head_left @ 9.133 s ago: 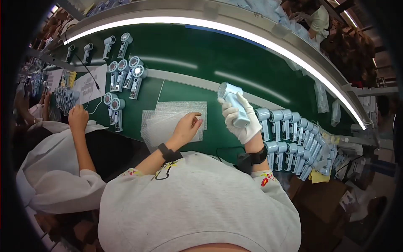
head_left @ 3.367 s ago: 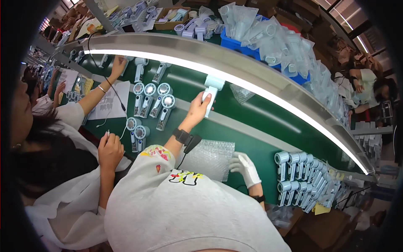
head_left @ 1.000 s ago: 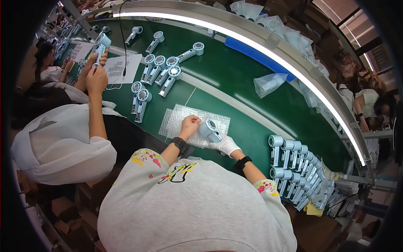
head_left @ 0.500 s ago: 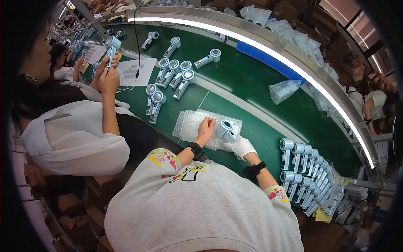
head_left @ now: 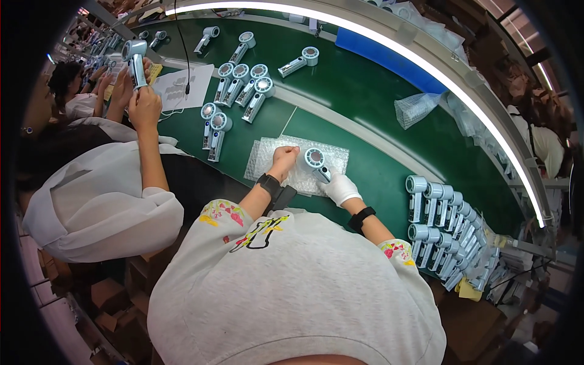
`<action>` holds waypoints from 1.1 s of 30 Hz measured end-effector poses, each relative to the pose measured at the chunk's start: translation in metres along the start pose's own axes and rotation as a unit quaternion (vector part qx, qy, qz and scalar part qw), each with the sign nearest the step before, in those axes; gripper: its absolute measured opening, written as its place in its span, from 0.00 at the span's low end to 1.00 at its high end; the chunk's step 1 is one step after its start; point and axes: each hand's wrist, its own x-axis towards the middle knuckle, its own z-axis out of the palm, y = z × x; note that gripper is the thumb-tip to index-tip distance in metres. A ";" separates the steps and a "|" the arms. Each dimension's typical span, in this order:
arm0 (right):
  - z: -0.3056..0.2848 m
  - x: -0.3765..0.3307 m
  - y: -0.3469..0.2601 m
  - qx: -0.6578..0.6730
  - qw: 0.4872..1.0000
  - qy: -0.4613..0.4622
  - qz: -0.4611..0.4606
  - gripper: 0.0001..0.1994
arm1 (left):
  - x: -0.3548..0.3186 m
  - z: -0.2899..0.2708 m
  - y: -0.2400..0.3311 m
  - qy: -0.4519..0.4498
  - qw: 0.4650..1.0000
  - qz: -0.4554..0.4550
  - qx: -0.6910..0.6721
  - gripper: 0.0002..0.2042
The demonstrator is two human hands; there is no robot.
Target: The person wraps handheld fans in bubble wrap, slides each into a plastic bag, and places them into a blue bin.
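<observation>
My right hand [head_left: 340, 190], in a white glove, grips the handle of a light blue handheld fan [head_left: 314, 159]. The fan's round head points away from me, with its ringed face turned up. Just left of that head is my bare left hand [head_left: 283, 163], its fingers curled into a pinch; whatever they may hold is too small to make out. Beneath both hands, clear bubble wrap bags [head_left: 260, 159] lie stacked on the green worktable [head_left: 377, 164].
Several similar fans [head_left: 241, 79] lie at the far left, near a paper sheet [head_left: 193, 85]. Rows of fans [head_left: 435, 225] stand at the right. A loose bubble wrap bag [head_left: 417, 111] lies farther back. On my left, a co-worker's hands [head_left: 143, 109] hold another fan [head_left: 135, 64].
The fan in my right hand has turned so that its ringed face shows more squarely. My left hand stays pinched beside it. The whole view has shifted slightly.
</observation>
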 end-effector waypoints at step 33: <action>-0.035 0.087 0.098 0.884 0.194 -0.421 -0.059 0.19 | 0.043 0.027 0.158 -0.109 0.850 0.421 0.296 0.10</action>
